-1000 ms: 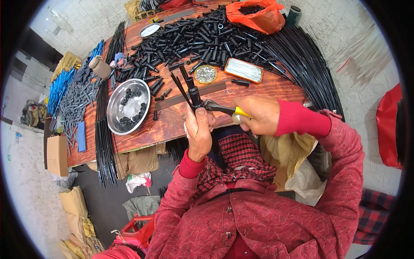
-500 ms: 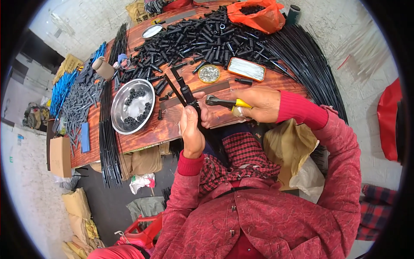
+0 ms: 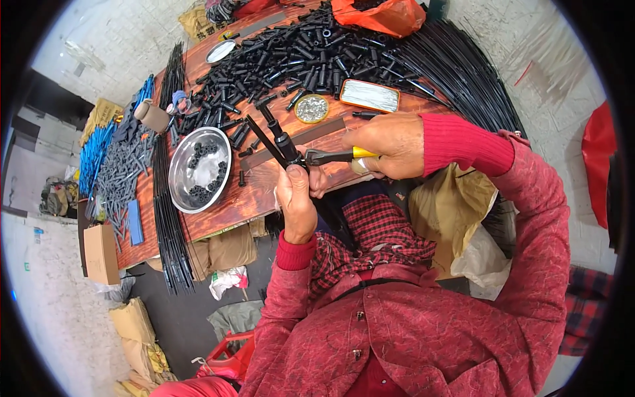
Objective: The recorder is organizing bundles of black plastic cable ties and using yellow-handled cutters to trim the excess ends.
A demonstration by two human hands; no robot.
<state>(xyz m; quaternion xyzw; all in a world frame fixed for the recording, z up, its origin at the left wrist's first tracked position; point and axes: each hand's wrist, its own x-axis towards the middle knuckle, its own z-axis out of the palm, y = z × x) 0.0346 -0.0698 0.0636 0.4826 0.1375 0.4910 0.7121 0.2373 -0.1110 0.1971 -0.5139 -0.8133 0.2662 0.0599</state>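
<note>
My left hand (image 3: 299, 208) is closed around a black tubular fitting (image 3: 283, 143) with a thin black rod beside it, both tilted up toward the table. In my right hand (image 3: 390, 144) I grip pliers (image 3: 334, 156) with yellow handles and dark metal jaws. Those jaws are at the lower end of the fitting, right by my left fingertips; whether they bite on anything is too small to tell. A small round tin (image 3: 311, 108) of tiny metal pieces and an orange-rimmed tray (image 3: 370, 96) of thin pale pins lie just beyond my hands.
A metal bowl (image 3: 199, 170) with black rings sits at the left. Black fittings (image 3: 317, 56) are heaped across the table's far side, with black rods (image 3: 456, 63) at right and more rods (image 3: 168, 218) overhanging the left front edge. An orange bag (image 3: 380, 18) stands behind.
The pliers have moved left and slightly down, so their jaws now meet the fitting's lower end. My left hand keeps its hold; the whole view has shifted a little.
</note>
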